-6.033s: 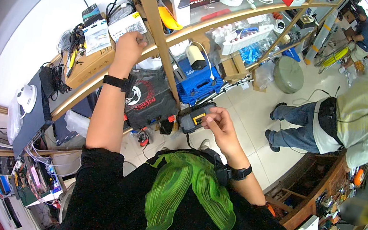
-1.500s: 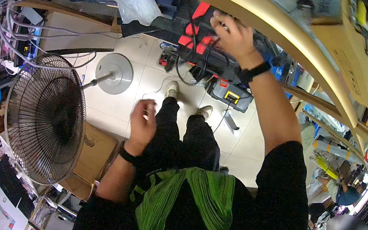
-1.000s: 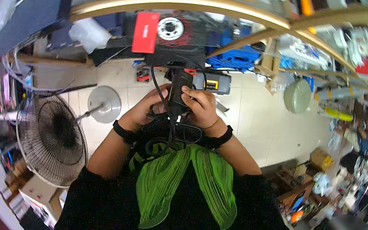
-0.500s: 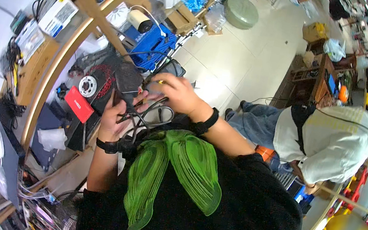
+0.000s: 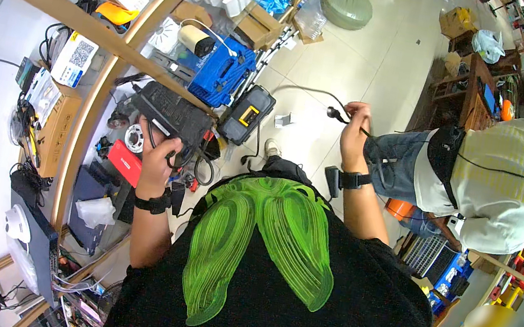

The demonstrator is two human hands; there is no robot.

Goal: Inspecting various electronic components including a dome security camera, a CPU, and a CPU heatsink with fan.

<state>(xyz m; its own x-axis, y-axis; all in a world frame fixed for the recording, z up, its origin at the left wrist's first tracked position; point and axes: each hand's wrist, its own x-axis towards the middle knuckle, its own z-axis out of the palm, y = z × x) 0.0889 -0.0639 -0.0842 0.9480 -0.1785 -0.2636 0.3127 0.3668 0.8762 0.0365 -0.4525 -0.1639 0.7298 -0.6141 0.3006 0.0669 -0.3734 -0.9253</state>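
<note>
My left hand (image 5: pixel 159 159) is closed around the lower edge of a black power brick (image 5: pixel 177 112) and a loop of its cable, above the cluttered shelf. Out to the right, over the floor, my right hand (image 5: pixel 356 129) grips a black power cord (image 5: pixel 312 90) close to its plug (image 5: pixel 335 114). The cord arcs leftward from that hand. Beneath my left hand are a white round spool-like part (image 5: pixel 134 137) and a red box (image 5: pixel 125 163), both partly covered. More black cable (image 5: pixel 204 171) hangs beside the left wrist.
A black toolbox with a yellow latch (image 5: pixel 234 130) and a blue case (image 5: pixel 223 74) lie beyond the power brick. A wooden rail (image 5: pixel 87 25) crosses the shelf. At right, a person in a white shirt (image 5: pixel 502 179) bends close by. A round green cushion (image 5: pixel 346 6) sits on the floor.
My hands were together over tangled cable; now they are apart. The right hand has moved right with the cord, drawing it out. The left stays at the power brick, which has turned.
</note>
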